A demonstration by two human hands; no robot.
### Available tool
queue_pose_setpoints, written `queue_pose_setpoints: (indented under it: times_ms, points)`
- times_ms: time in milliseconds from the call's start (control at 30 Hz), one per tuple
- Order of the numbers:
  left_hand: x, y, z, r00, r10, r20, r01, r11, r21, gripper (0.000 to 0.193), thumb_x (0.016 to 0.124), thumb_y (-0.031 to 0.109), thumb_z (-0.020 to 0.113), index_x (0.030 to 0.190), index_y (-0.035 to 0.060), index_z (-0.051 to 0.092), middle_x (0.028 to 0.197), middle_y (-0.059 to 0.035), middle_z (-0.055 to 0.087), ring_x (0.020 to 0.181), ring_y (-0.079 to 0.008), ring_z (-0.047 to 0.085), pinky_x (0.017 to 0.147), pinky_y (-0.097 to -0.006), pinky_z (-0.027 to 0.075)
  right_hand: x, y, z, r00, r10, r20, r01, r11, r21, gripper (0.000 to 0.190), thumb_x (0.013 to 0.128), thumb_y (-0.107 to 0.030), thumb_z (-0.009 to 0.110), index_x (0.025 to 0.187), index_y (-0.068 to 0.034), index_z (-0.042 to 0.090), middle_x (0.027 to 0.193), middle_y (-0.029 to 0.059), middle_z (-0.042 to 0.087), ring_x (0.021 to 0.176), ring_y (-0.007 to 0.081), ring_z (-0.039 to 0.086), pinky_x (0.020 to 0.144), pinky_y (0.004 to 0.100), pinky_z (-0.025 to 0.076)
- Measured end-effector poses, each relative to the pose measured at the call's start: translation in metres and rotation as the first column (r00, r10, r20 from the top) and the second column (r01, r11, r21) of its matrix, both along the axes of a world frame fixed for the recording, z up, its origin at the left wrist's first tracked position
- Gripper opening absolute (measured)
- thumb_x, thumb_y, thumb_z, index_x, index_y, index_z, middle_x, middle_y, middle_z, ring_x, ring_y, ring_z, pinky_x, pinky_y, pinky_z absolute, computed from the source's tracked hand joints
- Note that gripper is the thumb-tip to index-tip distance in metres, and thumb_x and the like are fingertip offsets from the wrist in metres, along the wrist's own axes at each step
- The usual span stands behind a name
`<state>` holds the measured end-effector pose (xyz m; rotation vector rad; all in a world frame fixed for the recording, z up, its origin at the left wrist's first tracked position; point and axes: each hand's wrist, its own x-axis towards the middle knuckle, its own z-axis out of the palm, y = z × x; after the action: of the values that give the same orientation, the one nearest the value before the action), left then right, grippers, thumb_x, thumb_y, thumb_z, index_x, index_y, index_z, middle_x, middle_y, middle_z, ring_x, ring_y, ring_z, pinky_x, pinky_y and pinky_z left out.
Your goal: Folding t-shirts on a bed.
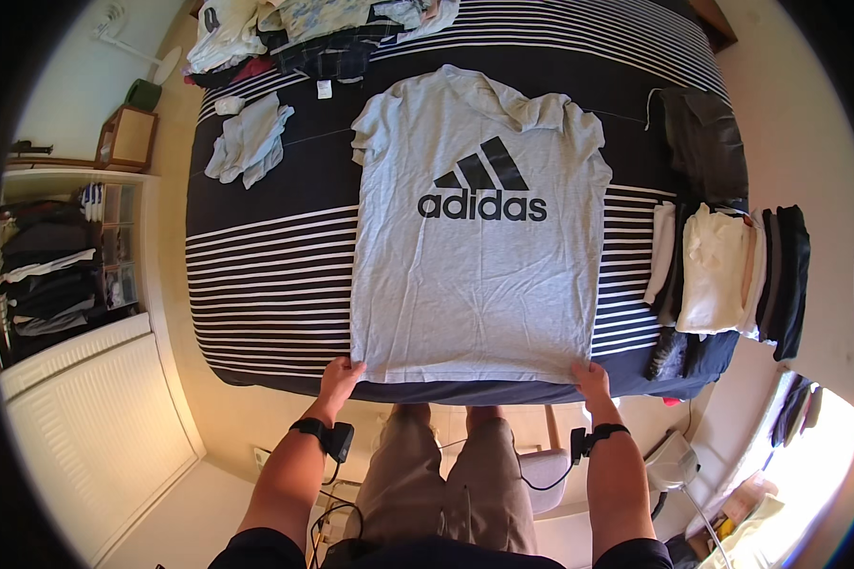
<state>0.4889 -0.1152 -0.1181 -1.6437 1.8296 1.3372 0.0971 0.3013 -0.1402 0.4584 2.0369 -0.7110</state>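
Observation:
A light grey Adidas T-shirt point(470, 284) lies spread out, front side up, on the bed with its black-and-white striped cover point(270, 284). Its neck points away from me and its hem runs along the near edge of the bed. My left hand point(341, 375) pinches the left corner of the hem. At the right corner, my right hand point(592, 379) grips the fabric the same way. The shirt's right shoulder and collar are rumpled and partly folded over. Small wrinkles cross the lower body of the shirt.
A heap of mixed clothes point(327, 35) sits at the far left of the bed. Nearer lie a crumpled pale garment point(249, 142) and a small white bundle point(229, 105). Folded clothes point(715, 270) line the right edge, below a dark garment point(704, 142). Cables hang from my wrist-worn devices.

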Motion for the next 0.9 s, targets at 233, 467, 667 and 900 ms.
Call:
queue_pose_setpoints:
  times_ms: [233,467,667,900]
  points:
    - [0.013,0.008,-0.009,0.953,0.298,-0.053,-0.287,0.946,0.149,0.022,0.089,0.023,0.07,0.091,0.0015,0.065,0.073,-0.0037,0.064,0.068,-0.0124,0.062,0.058,-0.0297,0.047,0.003,0.015,0.006,0.988,-0.148,-0.044,0.147,0.989,-0.033,0.03,0.085,-0.024,0.073,0.104,-0.002,0.066,0.094,0.0052,0.066,0.082,0.0166,0.064,0.062,0.0297,0.055]
    - [0.013,0.001,0.003,0.926,0.366,-0.094,-0.337,0.912,0.233,0.017,0.092,0.019,0.067,0.096,0.0036,0.063,0.083,-0.003,0.066,0.069,-0.0145,0.066,0.059,-0.0268,0.049,-0.006,0.022,0.004,0.99,-0.139,0.014,0.14,0.989,-0.05,0.024,0.09,-0.021,0.068,0.109,-0.008,0.062,0.091,0.0032,0.067,0.076,0.0163,0.066,0.063,0.0305,0.054]
    - [0.019,-0.006,-0.015,0.969,0.232,-0.085,-0.205,0.947,0.245,0.023,0.09,0.021,0.065,0.099,0.0004,0.064,0.088,-0.0075,0.069,0.069,-0.0175,0.067,0.061,-0.03,0.051,-0.012,0.028,-0.01,0.987,-0.155,0.031,0.158,0.981,-0.115,0.017,0.093,-0.017,0.064,0.107,-0.007,0.063,0.084,0.0026,0.067,0.07,0.014,0.066,0.06,0.0293,0.053]
    - [-0.038,-0.002,0.001,0.917,-0.245,0.314,0.342,0.888,-0.307,0.032,0.083,0.036,0.067,0.093,0.0056,0.065,0.095,-0.0167,0.067,0.084,-0.0381,0.066,0.071,-0.0478,0.052,-0.032,0.017,-0.005,0.88,0.42,-0.222,-0.391,0.906,0.164,0.029,0.083,-0.023,0.071,0.104,-0.005,0.065,0.086,0.0094,0.069,0.075,0.0269,0.067,0.066,0.0385,0.054]
